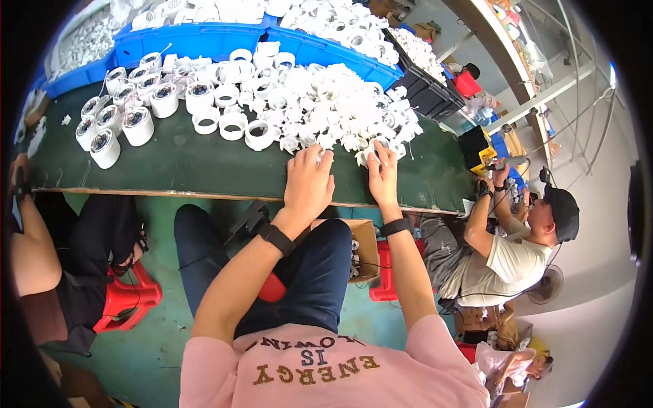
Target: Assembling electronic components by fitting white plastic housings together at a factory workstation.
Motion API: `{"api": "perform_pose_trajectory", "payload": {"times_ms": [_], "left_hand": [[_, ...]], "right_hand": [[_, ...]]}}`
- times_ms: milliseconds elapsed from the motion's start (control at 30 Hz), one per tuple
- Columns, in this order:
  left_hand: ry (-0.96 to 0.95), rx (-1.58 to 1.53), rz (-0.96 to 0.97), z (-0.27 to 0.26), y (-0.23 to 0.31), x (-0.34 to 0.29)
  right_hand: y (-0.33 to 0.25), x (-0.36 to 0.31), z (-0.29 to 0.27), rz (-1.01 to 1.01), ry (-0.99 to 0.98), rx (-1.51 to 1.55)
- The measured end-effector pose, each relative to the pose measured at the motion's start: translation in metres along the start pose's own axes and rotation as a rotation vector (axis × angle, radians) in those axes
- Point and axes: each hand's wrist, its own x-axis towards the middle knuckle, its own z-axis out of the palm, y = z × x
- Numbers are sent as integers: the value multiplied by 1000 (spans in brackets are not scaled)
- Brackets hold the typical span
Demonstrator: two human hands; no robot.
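Note:
A big heap of small white plastic parts (333,102) lies on the dark green table (197,166). My left hand (307,182) rests flat near the heap's front edge, fingertips touching a white piece. My right hand (383,170) is beside it, fingers pinching a small white part (373,151) at the heap's edge. Both wrists wear black bands. White rings (235,124) and white round housings (126,119) stand in rows to the left of the heap.
Blue bins (197,41) full of white parts line the table's far side, with a black crate (435,92) at the right. A cardboard box (364,248) sits under the table by my knees. One person sits at the right holding a tool, another at the left on a red stool (126,296).

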Motion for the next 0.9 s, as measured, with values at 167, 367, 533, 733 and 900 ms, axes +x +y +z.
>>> {"api": "perform_pose_trajectory", "payload": {"times_ms": [167,367,533,733,900], "left_hand": [[-86,88,100,1,-17,20],[-297,-116,-170,-10,-17,40],[-205,14,-16,-17,-20,39],[-324,-342,118,-85,8,-21],[-513,-532,-327,-102,5,-115]], "right_hand": [[2,-6,-6,106,-8,181],[-9,-8,-11,66,-53,271],[-20,-1,-16,65,-132,179],[-20,-2,-11,49,-145,112],[-13,-1,-6,11,-160,8]]}}
